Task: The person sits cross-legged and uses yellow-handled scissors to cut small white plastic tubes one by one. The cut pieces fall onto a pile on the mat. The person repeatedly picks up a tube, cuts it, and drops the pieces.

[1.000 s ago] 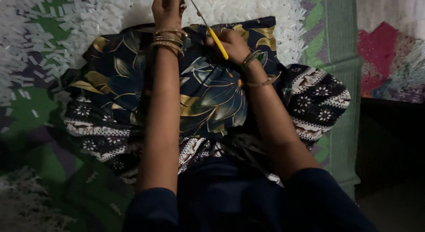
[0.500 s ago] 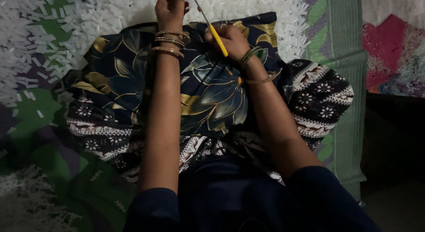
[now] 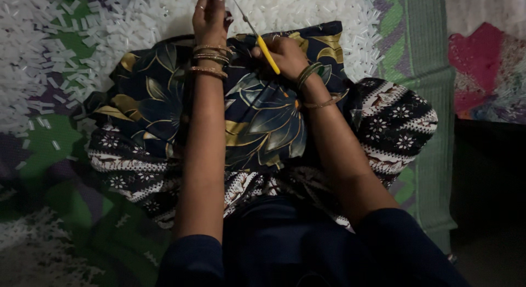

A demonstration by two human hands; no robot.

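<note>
My right hand (image 3: 285, 54) grips a thin metal hook tool with a yellow handle (image 3: 268, 47); its shaft slants up and left toward the top edge. My left hand (image 3: 211, 15) is raised at the top of the view, its fingers pinched together by the tool's tip; what they pinch is too small to tell. Both wrists wear bangles. My arms reach out over a dark blue floral cloth (image 3: 257, 122) that covers my lap.
A big heap of small white tube-shaped pieces (image 3: 137, 18) covers the floor ahead and to the left. A green woven mat (image 3: 424, 73) lies at the right, with a pink and patterned cloth (image 3: 487, 73) beyond it.
Both hands have shifted slightly up and away from me. The grip on the tool is unchanged.
</note>
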